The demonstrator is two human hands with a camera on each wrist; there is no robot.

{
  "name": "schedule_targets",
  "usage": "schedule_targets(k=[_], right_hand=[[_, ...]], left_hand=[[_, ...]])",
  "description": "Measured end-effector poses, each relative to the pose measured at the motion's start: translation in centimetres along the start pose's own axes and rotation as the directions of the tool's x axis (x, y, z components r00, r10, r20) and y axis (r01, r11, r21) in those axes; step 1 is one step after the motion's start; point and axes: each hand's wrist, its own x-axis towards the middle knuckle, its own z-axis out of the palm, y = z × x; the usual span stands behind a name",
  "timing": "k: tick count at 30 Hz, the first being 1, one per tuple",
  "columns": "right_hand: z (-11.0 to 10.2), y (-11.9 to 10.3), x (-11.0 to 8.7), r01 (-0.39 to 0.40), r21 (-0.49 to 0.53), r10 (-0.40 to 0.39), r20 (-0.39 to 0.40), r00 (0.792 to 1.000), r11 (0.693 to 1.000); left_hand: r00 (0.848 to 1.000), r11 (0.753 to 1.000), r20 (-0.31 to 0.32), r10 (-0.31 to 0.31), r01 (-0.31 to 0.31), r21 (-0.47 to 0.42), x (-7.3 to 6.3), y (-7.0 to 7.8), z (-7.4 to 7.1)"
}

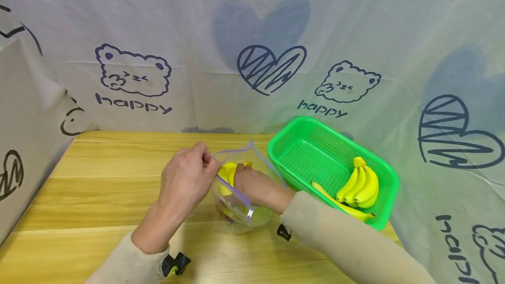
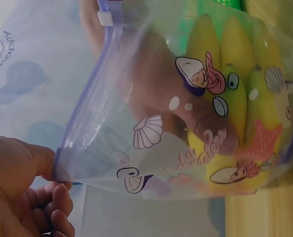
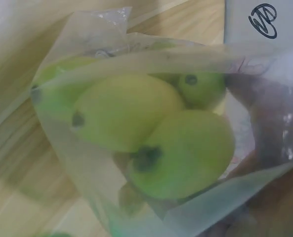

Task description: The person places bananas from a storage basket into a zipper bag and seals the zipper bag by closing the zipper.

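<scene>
Left hand (image 1: 187, 174) pinches the bag (image 1: 236, 193); right hand (image 1: 252, 183) grips bananas (image 1: 226, 172) inside, long axes 2-to-8 o'clock, tips (image 3: 78, 119) at 8 (right wrist view).

L hand (image 1: 186, 173) pinching, R hand (image 1: 255, 185) gripping, arms (image 1: 343, 233) angled inwd.

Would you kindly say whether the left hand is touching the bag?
Touching: in the left wrist view, the left hand pinches the bag at its rim.

"happy" (image 1: 134, 103) under bear drawings (image 1: 133, 71) on pale cloth (image 1: 209, 73); pink lettering (image 2: 203, 148) on clear bag (image 2: 102, 153) unreadable
</scene>
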Motion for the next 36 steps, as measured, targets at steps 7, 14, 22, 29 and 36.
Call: schedule_targets(k=[7,14,22,29,36], right_hand=[[0.3,0.3,0.0,0.092,-0.043,-0.093,-0.027,0.995,0.995],[-0.4,0.1,-1.6,0.101,-0.082,-0.114,-0.17,0.979,0.992],[-0.3,2.2,-4.6,0.156,-0.361,-0.385,-0.74,0.552,0.919],[-0.5,4.0,-6.2,0.026,-0.156,-0.131,-0.712,0.689,0.987],[-2.2,4.2,-7.0,0.059,0.125,0.018,-0.541,0.841,0.99]], left_hand=[[1.0,0.998,0.022,-0.005,0.004,0.062,0.2,-1.1,0.2],[0.998,0.99,0.048,0.038,-0.044,0.134,0.2,-2.3,0.0],[0.977,0.926,0.055,0.207,-0.213,0.311,0.4,-3.4,-0.5],[0.942,0.867,-0.002,0.335,-0.307,0.392,0.3,-4.1,-0.7],[0.925,0.824,0.025,0.378,-0.349,0.446,0.1,-4.0,-1.4]])
